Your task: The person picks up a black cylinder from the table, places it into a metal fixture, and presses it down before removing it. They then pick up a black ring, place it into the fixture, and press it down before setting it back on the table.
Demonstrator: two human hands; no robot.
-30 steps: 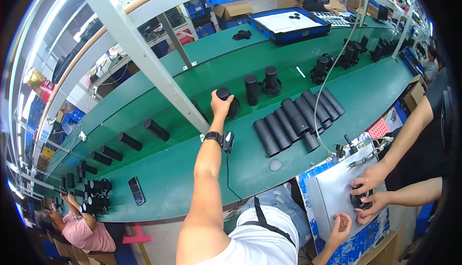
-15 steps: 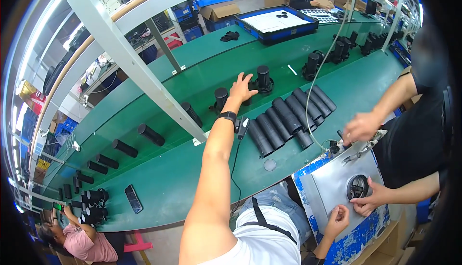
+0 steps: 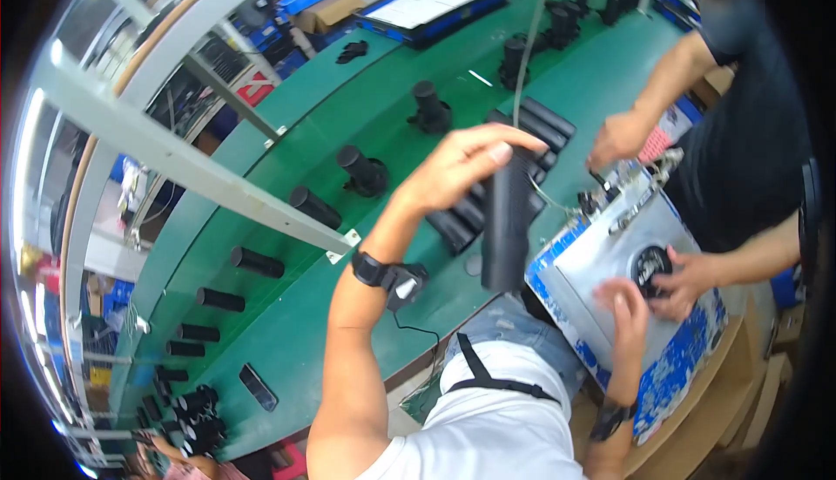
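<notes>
My left hand [image 3: 466, 166] is closed around the upper end of a black ribbed cylinder [image 3: 507, 236], which hangs upright over the near side of the green bench. Behind it lies a row of similar black tubes [image 3: 453, 229], partly hidden by the hand. My right hand [image 3: 625, 306] hovers over a metal plate [image 3: 579, 293], fingers loosely bent and apart, somewhat blurred, with nothing visible in them. Beside it, a co-worker's hand [image 3: 684, 284] holds a round black part [image 3: 651, 269] on the plate. The co-worker's other hand [image 3: 618, 140] is near the clamp [image 3: 631, 206].
Black tubes on flanged bases [image 3: 429, 107] stand along the green belt, and loose black cylinders [image 3: 257, 262] lie farther left. A slanted white post [image 3: 200, 166] crosses the left side. A phone [image 3: 259, 387] rests on the bench. A blue tray [image 3: 427, 10] stands behind.
My left hand has come back from the belt toward me and to the right, now with a black cylinder in it. My right hand has shifted slightly up, its fingers looser. The view has turned.
</notes>
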